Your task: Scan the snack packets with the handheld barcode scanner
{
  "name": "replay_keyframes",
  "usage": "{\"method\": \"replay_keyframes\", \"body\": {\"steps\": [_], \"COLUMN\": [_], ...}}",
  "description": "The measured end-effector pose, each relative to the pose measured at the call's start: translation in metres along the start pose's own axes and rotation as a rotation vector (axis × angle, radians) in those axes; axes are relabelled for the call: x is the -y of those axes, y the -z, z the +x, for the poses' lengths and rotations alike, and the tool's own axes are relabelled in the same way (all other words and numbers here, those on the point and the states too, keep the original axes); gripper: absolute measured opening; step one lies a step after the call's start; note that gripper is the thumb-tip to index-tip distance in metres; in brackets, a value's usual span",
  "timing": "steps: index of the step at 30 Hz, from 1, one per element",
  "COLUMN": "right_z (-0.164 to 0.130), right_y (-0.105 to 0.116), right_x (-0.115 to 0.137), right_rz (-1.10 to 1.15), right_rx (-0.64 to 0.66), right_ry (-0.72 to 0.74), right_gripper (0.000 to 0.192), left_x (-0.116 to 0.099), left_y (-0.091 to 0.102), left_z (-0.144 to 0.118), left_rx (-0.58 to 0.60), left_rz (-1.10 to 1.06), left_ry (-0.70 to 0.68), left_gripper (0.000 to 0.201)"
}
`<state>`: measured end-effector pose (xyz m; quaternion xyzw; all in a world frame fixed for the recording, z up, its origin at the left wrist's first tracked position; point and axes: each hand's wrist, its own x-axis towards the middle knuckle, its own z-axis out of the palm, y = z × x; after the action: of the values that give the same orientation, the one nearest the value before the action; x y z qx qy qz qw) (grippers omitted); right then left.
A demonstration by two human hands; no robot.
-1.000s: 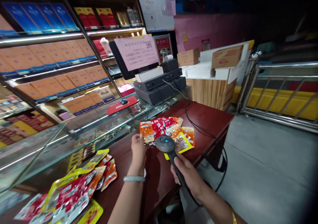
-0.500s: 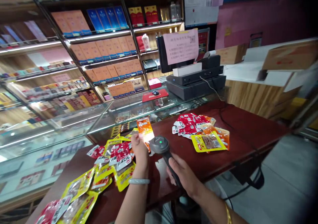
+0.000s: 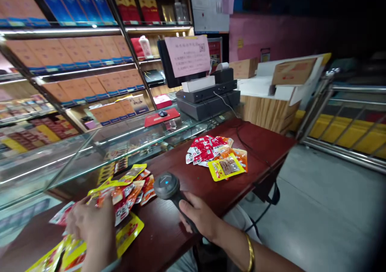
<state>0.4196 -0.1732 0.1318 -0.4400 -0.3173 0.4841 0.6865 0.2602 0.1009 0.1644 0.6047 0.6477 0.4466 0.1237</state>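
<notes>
The right hand [image 3: 200, 217] has its grip wrapped tight around the handle of a scanner [image 3: 167, 185], a matte dark-grey plastic tool with a rounded, bulbous head and a small blue light glowing on top. Its head hangs just above the surface [image 3: 187, 223], a smooth, polished red-brown wood top with a squared edge.

The left hand [image 3: 90, 228], blurred, rests on a loose heap of packets [image 3: 126, 191] at the near left of the surface; its fingers curl down onto them, but whether the grip has hold of any one packet cannot be told. These packets are flat, glossy foil sachets, yellow-bordered, orange and red, with crinkled edges, overlapping one another.

A second pile [image 3: 215, 157] of the same shiny sachets lies well apart, toward the far right of the surface, with a yellow-rimmed one on top at the front.

Beyond the surface runs a glass case [image 3: 90, 151] with bright edges. A boxy black till [image 3: 208, 99] stands on it, a pink paper sheet [image 3: 187, 56] taped to its screen. A thin black cable [image 3: 241, 139] trails across the wood.
</notes>
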Motion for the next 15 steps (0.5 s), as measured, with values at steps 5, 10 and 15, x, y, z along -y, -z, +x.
{"method": "replay_keyframes", "body": {"steps": [5,10,15], "right_z": [-0.008,-0.018,-0.026], "right_y": [0.024,0.055,0.081], "right_x": [0.004,0.009,0.008], "right_rz": [0.036,0.101,0.151], "right_rx": [-0.067,-0.171,-0.288], "right_ry": [0.019,0.060,0.075], "right_gripper": [0.075,0.072,0.073], "left_x": [-0.043,-0.103,-0.170], "left_y": [-0.027,-0.098,-0.160], "left_z": [-0.041,-0.100,-0.150], "left_rx": [0.108,0.415,0.782], "left_rz": [0.148,-0.017,0.082], "left_ry": [-0.259,-0.688,-0.725], "left_gripper": [0.056,0.046,0.041]}}
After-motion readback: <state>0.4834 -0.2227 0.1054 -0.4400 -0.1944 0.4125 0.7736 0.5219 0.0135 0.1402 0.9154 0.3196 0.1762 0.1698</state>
